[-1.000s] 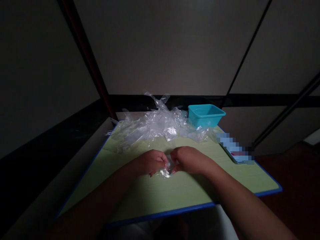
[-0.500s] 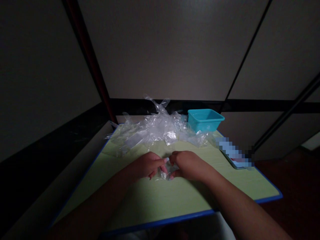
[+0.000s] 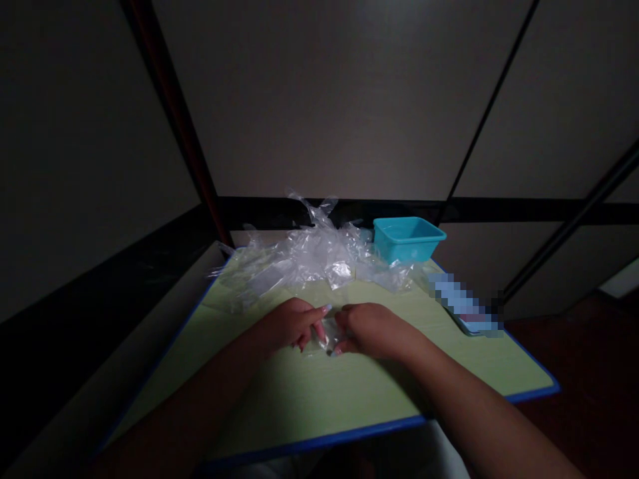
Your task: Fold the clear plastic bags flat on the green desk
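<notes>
No readable text, labels, brands, numbers or signs.

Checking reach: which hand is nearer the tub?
Right. The right hand is this side of the tub, slightly left; the left hand is also this side, but farther left.

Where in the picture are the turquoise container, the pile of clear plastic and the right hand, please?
Turquoise container (image 3: pixel 407 251): head view, on its front wall.
Pile of clear plastic (image 3: pixel 319 251): head view, near its middle.
Right hand (image 3: pixel 375 329): head view, on its back.
</notes>
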Demonstrator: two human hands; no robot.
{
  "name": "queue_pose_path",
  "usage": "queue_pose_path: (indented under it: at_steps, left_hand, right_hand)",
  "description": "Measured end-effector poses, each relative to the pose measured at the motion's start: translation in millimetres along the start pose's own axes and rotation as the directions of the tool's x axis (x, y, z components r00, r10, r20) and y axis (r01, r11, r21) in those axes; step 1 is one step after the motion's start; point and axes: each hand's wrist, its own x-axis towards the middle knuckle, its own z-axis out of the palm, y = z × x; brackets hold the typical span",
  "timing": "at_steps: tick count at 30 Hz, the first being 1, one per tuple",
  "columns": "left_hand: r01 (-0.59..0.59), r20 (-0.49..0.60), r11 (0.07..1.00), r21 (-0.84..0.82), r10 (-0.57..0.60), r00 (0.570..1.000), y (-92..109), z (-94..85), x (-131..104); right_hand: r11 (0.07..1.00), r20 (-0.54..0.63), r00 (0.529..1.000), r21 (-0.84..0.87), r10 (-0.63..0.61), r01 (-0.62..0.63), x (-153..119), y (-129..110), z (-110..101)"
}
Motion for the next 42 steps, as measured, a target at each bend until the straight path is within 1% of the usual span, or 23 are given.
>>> queue_pose_path:
  at_steps: [5,9,15,20,23,28,32,37,40,42]
  left_hand:
    - [-0.005,-0.017,1.0,0.011,0.005,1.0,1.1,1.3,-0.3]
    - [-0.013,0.022,1.0,-0.026,0.013,1.0,1.0,3.8,-1.5]
    - [-0.006,0.16,0.999,0.037,0.0,0.987,-4.0,2.2,-1.9]
    - [-0.013,0.186,0.999,0.045,0.005,0.983,-1.2,0.5,-3.4]
    - [-0.019,0.136,1.0,0.019,0.016,0.991,1.2,0.5,-4.4]
    - [-0.035,0.055,0.999,-0.004,0.035,0.998,2.5,1.0,-4.9]
    - [-0.045,-0.01,0.998,0.041,0.046,0.999,2.8,-0.2,-4.0]
    - [-0.026,-0.066,0.994,0.102,0.033,0.997,3.9,-1.5,-3.8]
    - [-0.049,-0.117,0.991,0.121,0.063,0.991,4.8,-1.3,-5.2]
    - [-0.07,-0.129,0.99,0.125,0.086,0.988,5.4,-0.9,-6.4]
  right_hand:
    - [0.998,0.066,0.998,0.054,0.012,-0.015,2.0,-1.5,0.9]
    - [0.996,0.105,0.994,0.085,0.019,-0.028,3.1,-3.8,-3.1]
    - [0.995,0.092,0.996,0.094,0.01,-0.018,2.8,-0.9,-4.4]
    - [0.996,0.074,0.997,0.091,-0.009,0.002,3.7,2.2,-0.7]
    - [0.997,0.062,0.998,0.081,-0.004,-0.001,3.3,2.7,-0.1]
    - [0.997,0.063,0.997,0.053,0.045,-0.048,2.7,5.1,2.2]
    - [0.997,0.065,0.998,0.076,0.017,-0.022,3.8,7.6,4.5]
    - [0.992,0.067,0.998,0.124,-0.001,-0.007,4.3,9.5,5.4]
    - [0.99,0.077,0.997,0.138,-0.01,-0.001,3.8,9.4,4.7]
    - [0.99,0.082,0.997,0.141,-0.012,0.001,3.3,8.9,4.1]
